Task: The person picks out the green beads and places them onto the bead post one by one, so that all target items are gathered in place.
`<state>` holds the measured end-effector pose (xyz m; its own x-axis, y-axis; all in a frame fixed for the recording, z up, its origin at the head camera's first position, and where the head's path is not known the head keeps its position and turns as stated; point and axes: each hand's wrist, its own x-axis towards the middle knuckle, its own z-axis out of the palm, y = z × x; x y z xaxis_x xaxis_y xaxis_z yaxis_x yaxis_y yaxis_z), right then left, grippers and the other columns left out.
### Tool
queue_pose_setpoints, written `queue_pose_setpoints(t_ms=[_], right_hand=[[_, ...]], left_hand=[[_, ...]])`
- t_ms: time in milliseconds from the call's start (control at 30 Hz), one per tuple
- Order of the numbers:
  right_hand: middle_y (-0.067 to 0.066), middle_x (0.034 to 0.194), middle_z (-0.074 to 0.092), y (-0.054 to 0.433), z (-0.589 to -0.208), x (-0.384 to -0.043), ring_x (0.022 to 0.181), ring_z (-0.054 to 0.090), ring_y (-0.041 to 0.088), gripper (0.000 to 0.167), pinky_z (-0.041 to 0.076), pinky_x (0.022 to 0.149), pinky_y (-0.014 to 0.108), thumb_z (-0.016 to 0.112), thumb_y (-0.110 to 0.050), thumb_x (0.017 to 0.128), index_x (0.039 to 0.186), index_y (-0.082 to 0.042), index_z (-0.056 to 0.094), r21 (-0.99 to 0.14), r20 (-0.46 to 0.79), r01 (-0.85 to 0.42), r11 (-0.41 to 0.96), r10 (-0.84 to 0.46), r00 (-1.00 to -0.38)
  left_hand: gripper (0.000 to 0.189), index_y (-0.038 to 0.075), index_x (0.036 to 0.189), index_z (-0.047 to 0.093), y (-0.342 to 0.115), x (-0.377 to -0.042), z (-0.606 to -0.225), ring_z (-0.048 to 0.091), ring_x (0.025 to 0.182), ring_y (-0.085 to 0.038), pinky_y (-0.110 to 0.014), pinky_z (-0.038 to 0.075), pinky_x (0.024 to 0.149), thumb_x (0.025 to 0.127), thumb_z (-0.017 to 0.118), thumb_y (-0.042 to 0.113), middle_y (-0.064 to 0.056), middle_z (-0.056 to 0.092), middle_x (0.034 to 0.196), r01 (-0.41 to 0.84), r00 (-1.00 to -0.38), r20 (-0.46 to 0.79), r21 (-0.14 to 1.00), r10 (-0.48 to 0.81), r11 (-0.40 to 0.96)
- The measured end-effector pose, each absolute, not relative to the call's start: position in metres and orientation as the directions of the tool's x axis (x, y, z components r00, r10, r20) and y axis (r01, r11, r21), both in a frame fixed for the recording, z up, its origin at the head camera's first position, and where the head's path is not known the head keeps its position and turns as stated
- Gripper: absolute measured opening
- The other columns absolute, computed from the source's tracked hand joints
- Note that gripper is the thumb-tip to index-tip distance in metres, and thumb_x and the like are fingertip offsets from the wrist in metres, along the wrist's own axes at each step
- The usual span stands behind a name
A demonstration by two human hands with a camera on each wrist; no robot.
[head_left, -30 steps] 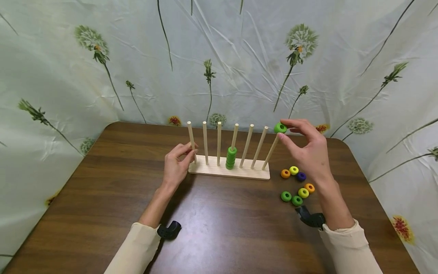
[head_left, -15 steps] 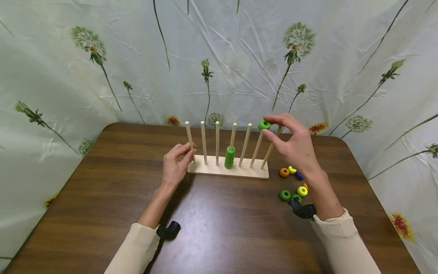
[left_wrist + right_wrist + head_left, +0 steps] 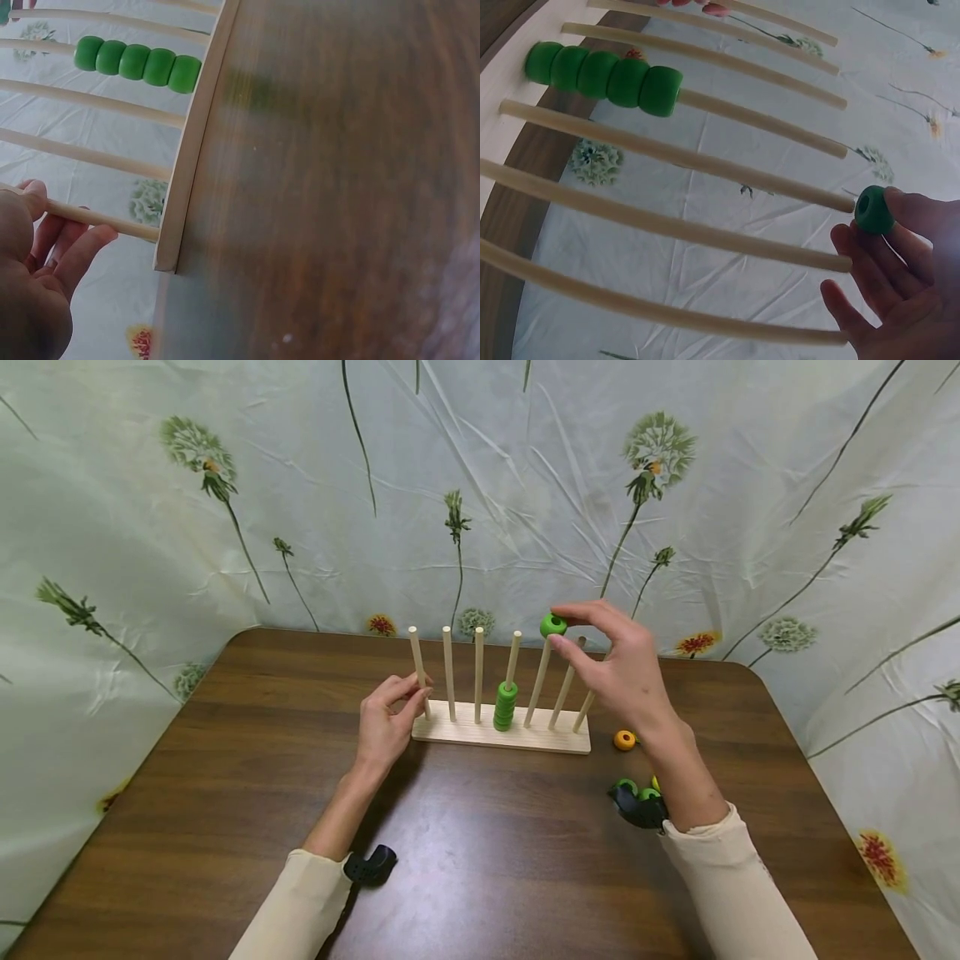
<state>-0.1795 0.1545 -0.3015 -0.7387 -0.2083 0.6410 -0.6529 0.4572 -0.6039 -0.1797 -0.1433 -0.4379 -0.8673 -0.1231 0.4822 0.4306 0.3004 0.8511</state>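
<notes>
A pale wooden stand point(image 3: 465, 735) with several upright pegs sits mid-table. Stacked on its middle peg point(image 3: 514, 656) are several green beads point(image 3: 505, 707). My left hand point(image 3: 386, 720) pinches the leftmost peg point(image 3: 127, 226) low down, between thumb and fingers. Held by my right hand point(image 3: 628, 670) is a single green bead point(image 3: 874, 211), gripped between thumb and fingertips. The bead is right at the tip of the peg point(image 3: 705, 161) just right of the stacked one, its hole facing that peg's end. The right hand partly covers the two rightmost pegs in the head view.
Right of the stand lies an orange bead point(image 3: 624, 740). Nearer the front, green beads point(image 3: 627, 787) and a yellow bead point(image 3: 656, 783) are partly hidden by the right wrist's black camera mount point(image 3: 639, 808). A flowered curtain point(image 3: 315, 485) hangs behind the table point(image 3: 247, 793).
My right hand has carried the green bead leftward past the two rightmost pegs to the tip of another. Its forearm now covers more loose beads. My left hand stays on its peg.
</notes>
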Motion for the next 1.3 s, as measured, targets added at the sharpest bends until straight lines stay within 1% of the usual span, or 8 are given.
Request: queue_pose_setpoints(t_ms=[233, 533, 667, 800, 1033, 1133, 1200, 1300], right_hand=[[0.012, 0.114, 0.076, 0.144, -0.303, -0.184, 0.11, 0.068, 0.022, 0.033, 0.05, 0.096, 0.015, 0.081, -0.004, 0.09, 0.122, -0.003, 0.075, -0.6, 0.644, -0.677, 0.426, -0.244, -0.724], [0.009, 0.111, 0.076, 0.134, -0.307, -0.185, 0.107, 0.068, 0.018, 0.032, 0.05, 0.097, 0.016, 0.081, -0.004, 0.09, 0.121, -0.004, 0.075, -0.621, 0.623, -0.668, 0.41, -0.259, -0.738], [0.008, 0.111, 0.076, 0.13, -0.308, -0.186, 0.106, 0.067, 0.018, 0.032, 0.051, 0.098, 0.019, 0.081, -0.006, 0.09, 0.122, -0.006, 0.075, -0.625, 0.614, -0.66, 0.417, -0.26, -0.746], [0.007, 0.111, 0.075, 0.129, -0.309, -0.186, 0.104, 0.067, 0.019, 0.032, 0.051, 0.096, 0.023, 0.08, -0.007, 0.091, 0.123, -0.006, 0.075, -0.628, 0.61, -0.653, 0.423, -0.255, -0.751], [0.008, 0.111, 0.076, 0.128, -0.31, -0.186, 0.101, 0.068, 0.021, 0.033, 0.052, 0.088, 0.022, 0.081, -0.006, 0.09, 0.122, -0.006, 0.075, -0.63, 0.604, -0.648, 0.428, -0.255, -0.756], [0.008, 0.111, 0.076, 0.125, -0.31, -0.186, 0.101, 0.069, 0.023, 0.033, 0.053, 0.088, 0.026, 0.081, -0.006, 0.09, 0.121, -0.006, 0.075, -0.631, 0.589, -0.643, 0.435, -0.27, -0.761], [0.009, 0.112, 0.075, 0.124, -0.311, -0.186, 0.103, 0.069, 0.025, 0.033, 0.055, 0.088, 0.033, 0.081, -0.006, 0.09, 0.122, -0.006, 0.074, -0.628, 0.576, -0.636, 0.448, -0.282, -0.768], [0.009, 0.118, 0.075, 0.124, -0.312, -0.185, 0.11, 0.068, 0.025, 0.035, 0.056, 0.095, 0.041, 0.081, -0.008, 0.09, 0.124, -0.007, 0.073, -0.626, 0.558, -0.622, 0.471, -0.286, -0.779]], left_hand=[[0.015, -0.003, 0.107, 0.079, -0.143, -0.179, -0.438, 0.064, 0.078, -0.002, -0.009, 0.059, 0.066, 0.093, 0.076, 0.003, -0.018, 0.071, 0.088, 0.442, -0.858, 0.499, 0.839, -0.124, 0.317], [0.014, 0.0, 0.106, 0.08, -0.142, -0.178, -0.437, 0.065, 0.079, -0.004, -0.011, 0.06, 0.067, 0.093, 0.076, 0.003, -0.018, 0.071, 0.089, 0.431, -0.864, 0.488, 0.843, -0.124, 0.321], [0.014, -0.002, 0.106, 0.08, -0.142, -0.179, -0.437, 0.065, 0.079, -0.006, -0.011, 0.061, 0.066, 0.093, 0.076, 0.0, -0.019, 0.07, 0.089, 0.421, -0.87, 0.476, 0.854, -0.131, 0.307], [0.016, -0.005, 0.108, 0.079, -0.141, -0.18, -0.438, 0.065, 0.079, -0.007, -0.01, 0.061, 0.067, 0.093, 0.075, 0.0, -0.02, 0.069, 0.089, 0.426, -0.87, 0.477, 0.855, -0.126, 0.294], [0.015, -0.004, 0.107, 0.079, -0.141, -0.18, -0.438, 0.063, 0.078, -0.004, -0.008, 0.059, 0.066, 0.093, 0.076, 0.001, -0.02, 0.069, 0.087, 0.427, -0.869, 0.479, 0.854, -0.126, 0.298], [0.015, -0.005, 0.107, 0.079, -0.142, -0.179, -0.438, 0.064, 0.078, -0.004, -0.008, 0.059, 0.066, 0.093, 0.075, 0.0, -0.02, 0.069, 0.088, 0.428, -0.867, 0.48, 0.854, -0.132, 0.294], [0.016, -0.006, 0.108, 0.078, -0.143, -0.179, -0.438, 0.064, 0.079, -0.005, -0.008, 0.059, 0.066, 0.093, 0.075, -0.001, -0.021, 0.069, 0.089, 0.43, -0.866, 0.482, 0.854, -0.132, 0.293], [0.016, -0.006, 0.108, 0.078, -0.143, -0.179, -0.437, 0.064, 0.079, -0.004, -0.008, 0.059, 0.066, 0.093, 0.074, -0.001, -0.021, 0.069, 0.089, 0.429, -0.868, 0.481, 0.853, -0.124, 0.298]])
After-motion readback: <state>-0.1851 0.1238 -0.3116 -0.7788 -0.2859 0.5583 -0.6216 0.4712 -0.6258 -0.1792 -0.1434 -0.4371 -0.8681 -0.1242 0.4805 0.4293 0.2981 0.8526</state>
